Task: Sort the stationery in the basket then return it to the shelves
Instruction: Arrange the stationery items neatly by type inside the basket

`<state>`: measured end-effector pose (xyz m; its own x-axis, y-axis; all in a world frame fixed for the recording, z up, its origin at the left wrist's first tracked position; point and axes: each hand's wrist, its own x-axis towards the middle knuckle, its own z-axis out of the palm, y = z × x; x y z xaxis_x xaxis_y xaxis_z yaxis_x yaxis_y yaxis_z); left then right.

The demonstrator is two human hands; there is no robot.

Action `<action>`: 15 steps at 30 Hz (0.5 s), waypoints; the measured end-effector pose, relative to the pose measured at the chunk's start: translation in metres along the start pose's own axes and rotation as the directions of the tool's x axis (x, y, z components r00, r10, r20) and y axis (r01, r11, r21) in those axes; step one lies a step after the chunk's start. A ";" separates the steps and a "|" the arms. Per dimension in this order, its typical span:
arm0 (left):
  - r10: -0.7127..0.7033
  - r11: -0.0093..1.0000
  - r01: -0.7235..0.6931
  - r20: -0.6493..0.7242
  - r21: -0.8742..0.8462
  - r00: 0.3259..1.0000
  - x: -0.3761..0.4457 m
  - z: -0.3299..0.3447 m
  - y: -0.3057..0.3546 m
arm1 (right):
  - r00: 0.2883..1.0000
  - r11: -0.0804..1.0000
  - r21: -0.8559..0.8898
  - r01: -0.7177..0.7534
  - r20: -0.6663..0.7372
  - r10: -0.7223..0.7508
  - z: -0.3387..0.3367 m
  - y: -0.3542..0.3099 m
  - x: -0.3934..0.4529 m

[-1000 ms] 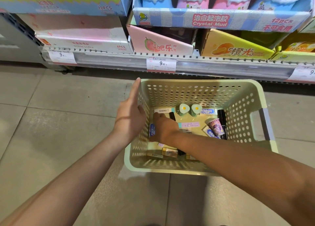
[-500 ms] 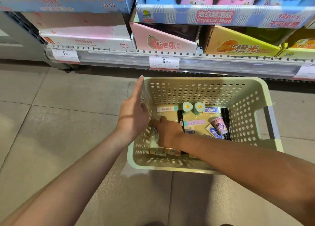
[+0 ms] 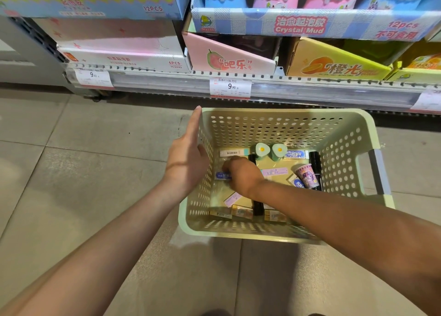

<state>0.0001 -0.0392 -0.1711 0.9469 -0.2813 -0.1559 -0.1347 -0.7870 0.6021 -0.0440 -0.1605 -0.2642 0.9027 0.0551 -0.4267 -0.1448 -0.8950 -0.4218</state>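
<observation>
Sorting at an early stage: the pale green perforated plastic basket (image 3: 358, 134) rests on the floor, loaded with small stationery. Right hand (image 3: 241, 176) reaches in at 9 o'clock, fingers curled down by a blue-labelled eraser (image 3: 222, 175); whether they grip cannot be told. Left hand (image 3: 187, 160) lies flat, fingers extended, against the basket's 9 o'clock wall. Shelf (image 3: 286, 89) at 12 o'clock awaits returns.

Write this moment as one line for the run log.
left hand: flat against basket outer wall | right hand: inside basket, by blue packet | grasp: cannot tell | shelved: nothing
</observation>
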 end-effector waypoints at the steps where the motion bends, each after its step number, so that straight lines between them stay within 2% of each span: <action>1: 0.003 1.000 -0.003 -0.001 0.005 1.000 0.000 0.000 0.000 | 1.000 1.000 0.015 0.009 -0.006 -0.009 0.001 0.002 0.002; 10: 0.013 1.000 -0.013 0.000 0.003 1.000 0.000 -0.001 0.000 | 0.997 0.994 0.093 0.059 -0.048 -0.054 0.014 0.009 0.006; 15: 0.011 1.000 -0.011 -0.006 -0.027 1.000 -0.001 0.000 0.001 | 0.997 0.993 0.092 0.077 0.025 -0.079 0.010 0.012 0.007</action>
<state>-0.0006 -0.0396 -0.1705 0.9471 -0.2867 -0.1441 -0.1377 -0.7688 0.6244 -0.0435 -0.1666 -0.2800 0.9011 0.1367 -0.4114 -0.1118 -0.8436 -0.5252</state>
